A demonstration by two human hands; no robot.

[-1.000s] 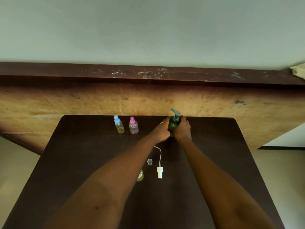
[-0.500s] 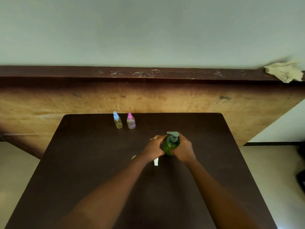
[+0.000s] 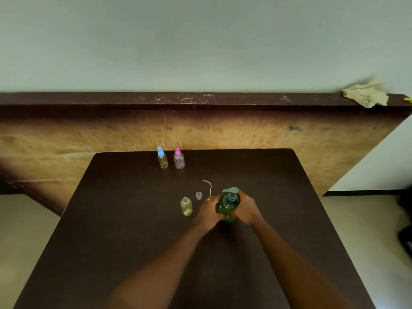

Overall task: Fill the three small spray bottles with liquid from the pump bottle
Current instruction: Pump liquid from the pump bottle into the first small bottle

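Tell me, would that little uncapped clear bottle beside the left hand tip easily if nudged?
Probably yes: the small uncapped clear plastic bottle stands upright and narrow on the dark table and looks nearly empty, so it is likely light. Being open, it might spill its bit of yellowish liquid. It seems unlikely to break.

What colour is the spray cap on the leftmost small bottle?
Light blue, on the small clear plastic spray bottle, seen best in the head view.

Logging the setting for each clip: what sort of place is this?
Likely a plain indoor room, perhaps a home or workshop: a dark table against a worn plywood panel, a crumpled rag on the scuffed ledge above it, and a bare painted wall.
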